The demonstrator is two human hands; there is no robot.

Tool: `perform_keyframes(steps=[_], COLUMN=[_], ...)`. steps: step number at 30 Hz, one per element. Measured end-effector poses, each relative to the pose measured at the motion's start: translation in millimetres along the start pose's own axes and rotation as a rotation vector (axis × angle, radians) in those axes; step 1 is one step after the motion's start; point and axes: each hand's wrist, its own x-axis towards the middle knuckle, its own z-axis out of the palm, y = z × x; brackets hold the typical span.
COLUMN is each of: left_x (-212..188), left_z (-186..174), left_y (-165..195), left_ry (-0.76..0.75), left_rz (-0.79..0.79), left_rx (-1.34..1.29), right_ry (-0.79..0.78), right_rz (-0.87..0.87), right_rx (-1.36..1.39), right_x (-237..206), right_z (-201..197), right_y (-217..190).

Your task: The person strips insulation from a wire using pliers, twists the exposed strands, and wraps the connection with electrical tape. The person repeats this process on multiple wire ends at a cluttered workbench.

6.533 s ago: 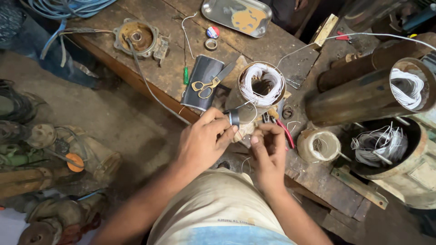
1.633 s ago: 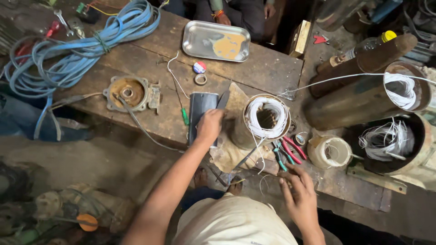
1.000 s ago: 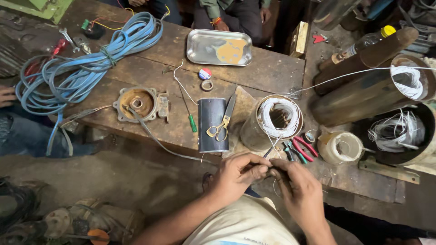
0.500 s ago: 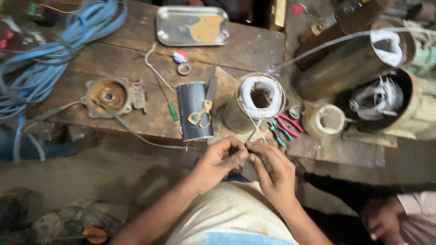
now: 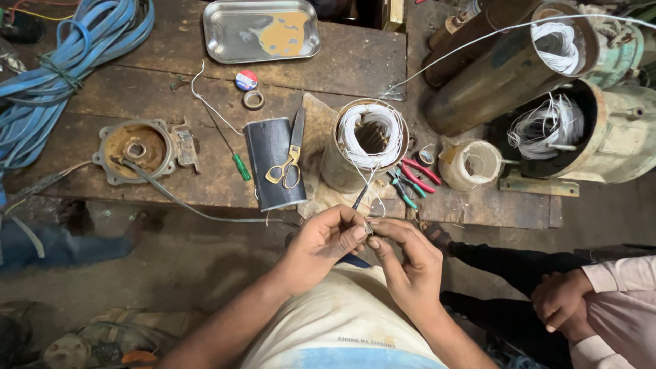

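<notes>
My left hand (image 5: 326, 240) and my right hand (image 5: 404, 258) meet just in front of the wooden bench's (image 5: 143, 89) near edge, fingertips pinched together on a thin white wire end (image 5: 366, 220). The wire runs up to a cylinder wound with white wire (image 5: 367, 142) standing on the bench right behind my hands. A small dark piece sits between my fingers; its kind is unclear. Scissors with yellow handles (image 5: 290, 158) lie on a dark rolled sheet (image 5: 273, 164) to the left of the cylinder.
Red and green pliers (image 5: 413, 179) lie by the cylinder, a small white spool (image 5: 471, 164) beside them. Large motor stators (image 5: 547, 130) lie at the right. A metal tray (image 5: 261, 29), tape rolls (image 5: 247, 89), a rusty end cap (image 5: 137, 147), and blue cable (image 5: 61, 75) lie on the bench. Another person's hands (image 5: 560, 301) rest lower right.
My left hand came back from the scissors on the bench and joined my right hand on the wire. The view shifted, and another person's hands came into view at the lower right.
</notes>
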Motion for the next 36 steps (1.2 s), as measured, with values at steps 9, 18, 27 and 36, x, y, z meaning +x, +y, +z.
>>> perform_keyframes(steps=[9, 18, 27, 36], left_x=[-3.1, 0.7, 14.9, 29.8], left_z=[13.1, 30.8, 41.7, 45.8], left_y=[26.8, 36.4, 18.2, -0.3], left_ry=[0.201, 0.157, -0.004, -0.016], left_rz=[0.3, 0.595, 0.59, 0.376], left_rx=[0.722, 0.95, 0.88, 0.664], right_ry=[-0.072, -0.07, -0.178, -0.121], right_rz=[0.027, -0.03, 0.044, 0.513], right_rx=[0.106, -0.266, -0.323, 0.572], right_x=[0.6, 5.2, 2.9, -18.2], right_z=[-4.0, -22.7, -54.9, -122.2], right_y=[1.4, -32.4, -20.3, 65.5])
